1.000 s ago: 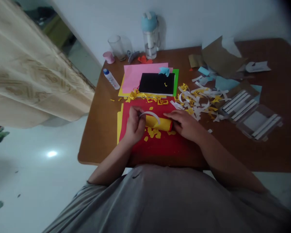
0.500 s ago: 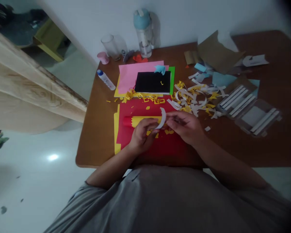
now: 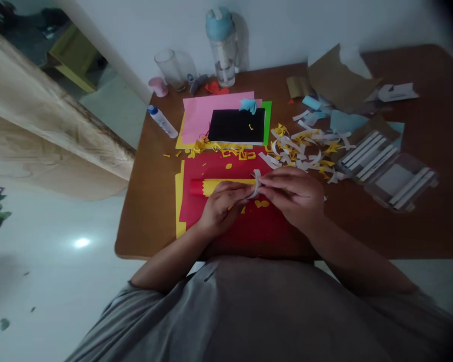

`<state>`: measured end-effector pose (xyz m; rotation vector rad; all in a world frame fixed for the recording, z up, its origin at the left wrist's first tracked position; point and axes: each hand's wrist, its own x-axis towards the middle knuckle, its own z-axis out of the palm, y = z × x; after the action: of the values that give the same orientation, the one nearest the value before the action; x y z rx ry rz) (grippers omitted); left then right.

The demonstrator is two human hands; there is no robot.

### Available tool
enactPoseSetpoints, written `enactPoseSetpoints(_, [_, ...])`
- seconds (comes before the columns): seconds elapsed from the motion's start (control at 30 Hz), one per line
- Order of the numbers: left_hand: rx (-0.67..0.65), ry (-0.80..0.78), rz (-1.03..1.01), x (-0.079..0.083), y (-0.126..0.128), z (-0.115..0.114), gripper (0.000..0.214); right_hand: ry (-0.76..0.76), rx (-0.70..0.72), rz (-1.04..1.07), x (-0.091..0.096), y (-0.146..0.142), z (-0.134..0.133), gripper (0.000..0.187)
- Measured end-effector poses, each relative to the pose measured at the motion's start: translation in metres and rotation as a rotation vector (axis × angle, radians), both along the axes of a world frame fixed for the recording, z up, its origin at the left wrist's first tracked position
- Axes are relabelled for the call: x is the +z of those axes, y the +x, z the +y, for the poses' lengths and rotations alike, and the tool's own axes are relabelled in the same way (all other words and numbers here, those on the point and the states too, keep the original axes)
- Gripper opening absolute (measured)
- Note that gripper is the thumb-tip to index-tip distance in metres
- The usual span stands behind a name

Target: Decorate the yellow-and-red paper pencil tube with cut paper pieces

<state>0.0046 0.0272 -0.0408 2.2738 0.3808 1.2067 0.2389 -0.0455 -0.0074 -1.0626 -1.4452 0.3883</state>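
A curved white paper strip [image 3: 257, 182] is pinched between my two hands, above the red paper. My left hand [image 3: 226, 203] is closed on its lower left part, thumb under fingers. My right hand [image 3: 296, 193] grips its right side between thumb and fingertips. Behind my hands lies a roll of red and yellow paper [image 3: 211, 187] with a zigzag edge, partly covered by my left hand. Beneath is a red paper sheet [image 3: 196, 213], with small yellow cut pieces [image 3: 262, 204] on it.
White and yellow paper scraps [image 3: 302, 151] lie right of the sheets. An open clear case [image 3: 396, 176] is farther right. A black pad [image 3: 236, 125] rests on pink paper [image 3: 196, 115]. A glue bottle [image 3: 163, 122], a glass [image 3: 169, 70] and a water bottle [image 3: 222, 48] stand toward the back left.
My right fingertips have moved left and now pinch the white strip, which looked wider and more open before. My left fingers have shifted right along it. The view has moved slightly.
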Motion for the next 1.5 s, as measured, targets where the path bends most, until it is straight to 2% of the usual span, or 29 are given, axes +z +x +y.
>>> enactPoseSetpoints(0.13, [0.026,0.076,0.023,0.001,0.0,0.002,0.055,-0.045,0.014,0.054,-0.001,0.0,0.002,0.021])
enactPoseSetpoints(0.33, [0.036,0.134,0.051,0.002,0.0,0.005,0.054,-0.239,0.116,0.202,-0.006,0.004,0.004,0.009])
enactPoseSetpoints(0.43, [0.077,0.118,0.101,0.002,-0.001,0.001,0.044,-0.193,0.11,0.186,-0.004,0.004,0.004,0.01])
enactPoseSetpoints(0.57, [0.176,0.037,0.178,-0.001,-0.003,-0.003,0.026,-0.082,0.026,0.031,-0.002,0.002,0.001,0.015])
enactPoseSetpoints(0.67, [0.246,-0.012,0.206,-0.003,-0.004,-0.003,0.017,-0.136,0.046,0.044,-0.004,0.001,-0.001,0.014])
enactPoseSetpoints(0.77, [0.319,-0.066,0.237,-0.003,-0.005,-0.001,0.024,-0.229,0.02,0.196,-0.009,0.0,-0.001,0.011])
enactPoseSetpoints(0.87, [0.373,-0.118,0.245,0.0,-0.006,-0.001,0.025,-0.272,0.01,0.319,-0.013,0.001,0.003,0.033])
enactPoseSetpoints(0.93, [0.342,-0.101,0.244,0.001,-0.006,0.0,0.034,-0.303,0.049,0.398,-0.015,0.003,0.008,0.043])
enactPoseSetpoints(1.0, [0.275,-0.02,0.277,0.003,-0.007,0.002,0.043,-0.321,0.08,0.46,-0.016,0.006,0.011,0.036])
enactPoseSetpoints(1.1, [0.225,0.073,0.32,0.005,-0.01,0.006,0.035,-0.308,0.074,0.405,-0.012,0.01,0.01,0.018])
enactPoseSetpoints(1.2, [0.245,0.046,0.283,0.007,-0.015,0.01,0.025,-0.267,0.089,0.279,-0.007,0.013,0.004,0.011])
enactPoseSetpoints(1.3, [0.256,0.032,0.26,0.007,-0.018,0.012,0.023,-0.248,0.132,0.245,-0.003,0.016,0.001,0.008])
enactPoseSetpoints(1.5, [0.419,0.016,0.203,0.009,-0.02,0.012,0.032,-0.163,0.194,0.222,0.001,0.017,0.005,0.011])
